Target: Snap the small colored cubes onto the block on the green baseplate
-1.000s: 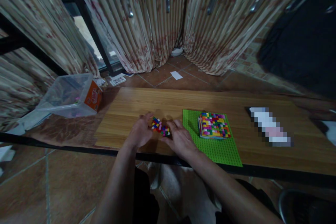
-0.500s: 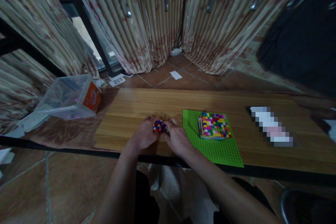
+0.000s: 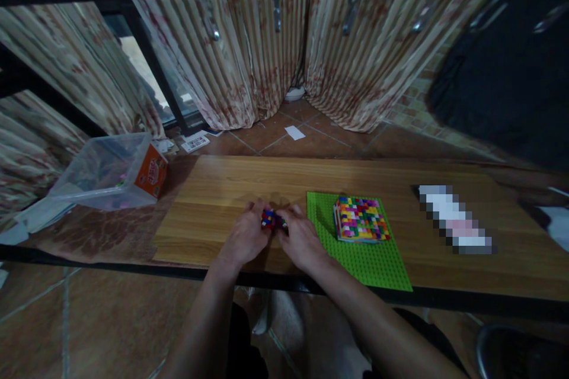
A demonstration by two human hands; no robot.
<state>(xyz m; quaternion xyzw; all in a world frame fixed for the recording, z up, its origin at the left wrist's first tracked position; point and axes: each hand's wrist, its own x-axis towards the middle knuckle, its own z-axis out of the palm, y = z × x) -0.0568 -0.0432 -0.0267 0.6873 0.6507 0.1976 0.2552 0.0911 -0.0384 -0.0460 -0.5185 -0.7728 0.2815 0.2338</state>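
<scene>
My left hand point(image 3: 249, 235) and my right hand point(image 3: 300, 238) meet over the wooden board, with fingers curled round a small cluster of toy bricks point(image 3: 268, 219). Red, blue and white bricks show by the left fingertips; darker ones lie against the right fingers. Whether the pieces are joined is too small to tell. To the right of my right hand lies a green baseplate point(image 3: 367, 266). On it sits a thick block of multicoloured toy bricks point(image 3: 362, 219), touched by neither hand.
The wooden board point(image 3: 213, 189) lies on a low table. At the left stands a clear plastic bin point(image 3: 102, 172) with an orange label and a few pieces inside. A pixelated flat object point(image 3: 456, 219) rests at the right. Striped curtains point(image 3: 249, 65) hang behind.
The view has shifted slightly, so the table sits a little lower in it. Both hands stay around the small bricks, with only slight finger movement.
</scene>
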